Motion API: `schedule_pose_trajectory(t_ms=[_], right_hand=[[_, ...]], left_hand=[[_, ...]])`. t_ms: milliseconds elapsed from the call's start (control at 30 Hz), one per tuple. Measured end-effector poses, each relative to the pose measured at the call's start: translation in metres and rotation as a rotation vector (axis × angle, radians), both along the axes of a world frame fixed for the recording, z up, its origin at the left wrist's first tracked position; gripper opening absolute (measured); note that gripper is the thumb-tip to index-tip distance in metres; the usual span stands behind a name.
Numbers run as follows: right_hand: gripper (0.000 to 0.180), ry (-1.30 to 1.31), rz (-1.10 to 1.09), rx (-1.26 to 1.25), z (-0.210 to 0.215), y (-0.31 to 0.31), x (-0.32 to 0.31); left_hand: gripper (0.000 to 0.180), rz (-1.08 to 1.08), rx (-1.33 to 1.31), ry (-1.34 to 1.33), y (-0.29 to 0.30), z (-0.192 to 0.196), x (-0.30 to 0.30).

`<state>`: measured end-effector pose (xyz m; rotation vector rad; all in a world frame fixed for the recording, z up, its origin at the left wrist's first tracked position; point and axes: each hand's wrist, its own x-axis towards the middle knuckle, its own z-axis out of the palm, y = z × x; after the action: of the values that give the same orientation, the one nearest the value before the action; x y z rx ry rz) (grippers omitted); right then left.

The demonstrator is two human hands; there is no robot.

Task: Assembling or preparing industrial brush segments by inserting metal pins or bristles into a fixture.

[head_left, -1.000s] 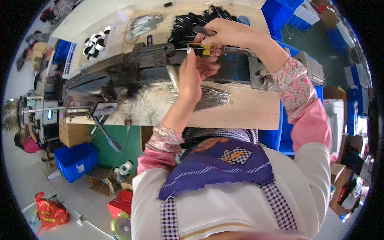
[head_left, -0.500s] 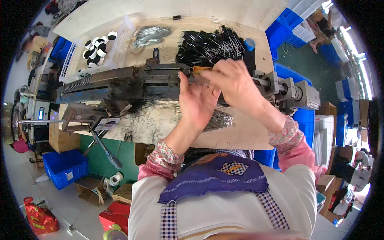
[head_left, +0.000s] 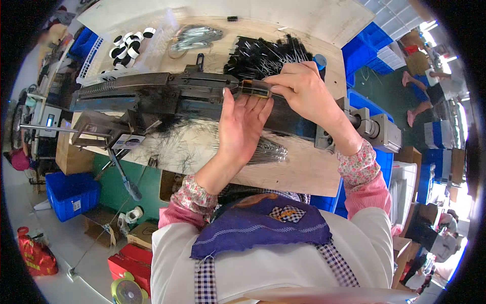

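My left hand [head_left: 243, 121] lies palm up with fingers stretched out, against the near side of a long dark metal bench machine [head_left: 200, 96]. Its fingertips are just below a short amber-edged channel [head_left: 254, 88] in the machine. At the right end of that channel my right hand [head_left: 308, 93] is closed in a pinch; what sits between its fingertips is too small to make out. Behind the machine is a heap of black-bristled brushes with twisted wire stems [head_left: 268, 58]. A bundle of silvery wire pieces [head_left: 268, 151] lies on the bench near my left wrist.
A clear bin [head_left: 152, 63] of black-and-white rolls stands at the back left, beside more looped wires [head_left: 196, 39]. A blue cap [head_left: 319, 62] is past the brushes. Motor parts [head_left: 377, 131] extend right. Loose bristles litter the bench [head_left: 304, 172]. Blue crates [head_left: 72, 195] surround it.
My right hand, blurred and curled over the channel before, has come down to a pinch at its right end. My left hand stays open beside it. The whole view has shifted slightly.
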<state>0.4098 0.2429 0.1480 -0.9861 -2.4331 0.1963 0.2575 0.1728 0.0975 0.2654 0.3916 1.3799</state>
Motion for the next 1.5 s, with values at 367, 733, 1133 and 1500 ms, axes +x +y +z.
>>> schedule_pose_trajectory(t_ms=[367, 733, 1133, 1500], right_hand=[[0.017, 0.030, 0.062, 0.247, 0.014, -0.006, -0.012], [0.036, -0.331, -0.059, 0.139, 0.013, -0.038, -0.028], [0.030, -0.161, -0.045, -0.228, -0.032, -0.090, 0.035], [0.026, -0.306, 0.077, -0.291, -0.097, -0.087, 0.028]], left_hand=[[0.061, 0.019, -0.006, -0.096, 0.000, 0.004, -0.003], [0.053, 0.072, -0.228, -0.024, -0.005, 0.023, -0.009], [0.022, 0.084, -0.107, 0.058, -0.009, -0.023, 0.021], [0.065, 0.423, 0.665, 2.084, -0.115, -0.023, -0.100]])
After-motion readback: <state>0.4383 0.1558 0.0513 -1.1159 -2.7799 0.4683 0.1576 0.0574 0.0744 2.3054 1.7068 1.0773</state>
